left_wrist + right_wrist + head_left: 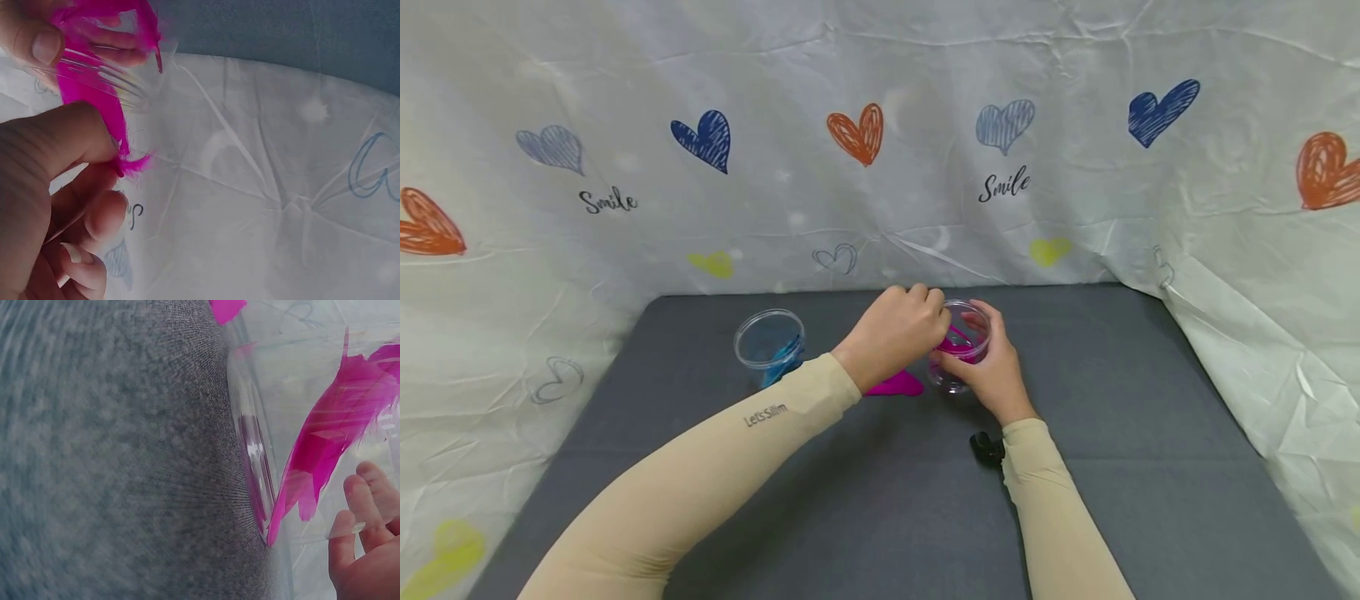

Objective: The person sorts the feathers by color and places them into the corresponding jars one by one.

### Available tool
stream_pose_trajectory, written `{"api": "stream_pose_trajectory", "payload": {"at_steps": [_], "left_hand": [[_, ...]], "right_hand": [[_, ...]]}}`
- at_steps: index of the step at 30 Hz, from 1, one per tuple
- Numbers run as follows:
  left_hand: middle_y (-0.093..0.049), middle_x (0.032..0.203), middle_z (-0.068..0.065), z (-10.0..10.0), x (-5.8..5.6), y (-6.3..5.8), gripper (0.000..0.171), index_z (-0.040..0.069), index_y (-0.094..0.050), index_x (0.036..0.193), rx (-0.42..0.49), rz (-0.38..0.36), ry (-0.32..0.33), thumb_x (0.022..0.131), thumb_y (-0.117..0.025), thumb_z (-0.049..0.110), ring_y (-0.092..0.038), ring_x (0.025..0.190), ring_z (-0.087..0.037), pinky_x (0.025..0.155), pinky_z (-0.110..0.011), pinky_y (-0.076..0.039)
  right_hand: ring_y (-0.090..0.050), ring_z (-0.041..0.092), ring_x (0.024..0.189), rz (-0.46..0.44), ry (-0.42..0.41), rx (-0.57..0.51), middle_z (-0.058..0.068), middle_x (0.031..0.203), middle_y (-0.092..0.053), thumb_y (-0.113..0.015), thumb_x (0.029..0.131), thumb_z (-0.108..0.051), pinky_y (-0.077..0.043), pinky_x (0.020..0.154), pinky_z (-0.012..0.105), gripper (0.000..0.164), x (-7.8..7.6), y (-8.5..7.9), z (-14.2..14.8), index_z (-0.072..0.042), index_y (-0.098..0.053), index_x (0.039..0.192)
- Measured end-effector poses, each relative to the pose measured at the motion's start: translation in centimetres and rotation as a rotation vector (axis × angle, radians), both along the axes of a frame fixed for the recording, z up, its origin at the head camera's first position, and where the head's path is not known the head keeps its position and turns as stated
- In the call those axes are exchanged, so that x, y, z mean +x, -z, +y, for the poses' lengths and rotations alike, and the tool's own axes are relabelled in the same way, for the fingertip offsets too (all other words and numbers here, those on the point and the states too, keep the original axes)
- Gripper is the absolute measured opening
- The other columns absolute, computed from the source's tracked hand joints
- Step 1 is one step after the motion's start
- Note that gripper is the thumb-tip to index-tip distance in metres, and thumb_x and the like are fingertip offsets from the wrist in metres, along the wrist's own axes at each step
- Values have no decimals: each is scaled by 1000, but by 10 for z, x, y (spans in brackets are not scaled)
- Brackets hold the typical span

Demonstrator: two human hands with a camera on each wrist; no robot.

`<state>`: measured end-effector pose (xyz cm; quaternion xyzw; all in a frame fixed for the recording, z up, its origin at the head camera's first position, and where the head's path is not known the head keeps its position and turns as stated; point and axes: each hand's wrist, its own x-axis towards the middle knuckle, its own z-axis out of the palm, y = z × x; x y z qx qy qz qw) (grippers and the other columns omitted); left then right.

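Observation:
A clear plastic jar (951,386) stands on the table, gripped at its side by my right hand (997,371). My left hand (901,329) is at the jar's rim and pinches a bright pink feather (103,119) between thumb and forefinger. Seen from the right wrist, pink feathers (331,425) lie inside the jar, one slanting up from its bottom. Another pink feather (898,385) lies on the table just left of the jar, partly hidden under my left wrist.
A second clear jar (767,313) with blue feathers (786,357) stands to the left, partly behind my left sleeve. Behind the grey table (1120,500) hangs a white cloth (925,75) printed with hearts. A black device (986,449) sits at my right wrist.

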<state>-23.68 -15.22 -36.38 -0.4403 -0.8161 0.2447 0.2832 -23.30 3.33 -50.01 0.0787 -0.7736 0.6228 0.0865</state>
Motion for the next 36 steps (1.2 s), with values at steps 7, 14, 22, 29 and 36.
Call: {"api": "stream_pose_trajectory", "payload": {"at_steps": [7, 14, 22, 29, 36], "left_hand": [[-67, 80, -2, 9, -1, 3, 7, 13, -80, 91, -13, 37, 45, 96, -76, 12, -59, 64, -16, 55, -26, -54], [-65, 78, 0, 17, 0, 5, 20, 15, -80, 89, -21, 64, 60, 99, -66, 6, -57, 63, -14, 52, -25, -49], [-68, 83, 0, 16, 0, 10, 11, 14, -78, 95, -8, 31, 74, 100, -70, 9, -59, 66, -15, 52, -25, -47], [-74, 101, -4, 4, -2, 6, 30, 11, -78, 116, 16, -46, 9, 94, -87, 30, -73, 83, -18, 64, -29, -62], [-76, 106, -6, -12, -7, 1, 26, 9, -77, 120, 107, -88, -48, 98, -82, 21, -77, 89, -21, 66, -32, -65]], "right_hand": [[-53, 25, 151, -4, 0, 30, 0, 158, -57, -93, 86, -37, -50, 122, 50, 95, -1, -1, -1, -30, -37, 162], [-54, 21, 149, 1, 4, 50, 2, 161, -55, -92, 88, -38, -49, 123, 48, 94, 0, -2, 0, -28, -36, 163], [-57, 24, 145, 8, 5, 65, 5, 162, -54, -91, 88, -37, -50, 122, 49, 96, 0, -2, -1, -27, -34, 165], [-54, 26, 149, -2, 4, 56, 1, 160, -56, -92, 87, -42, -53, 119, 50, 96, 1, -2, -1, -29, -35, 163], [-52, 22, 149, -14, 9, 4, -1, 159, -56, -94, 83, -47, -55, 116, 51, 99, 2, -3, -1, -34, -36, 161]]}}
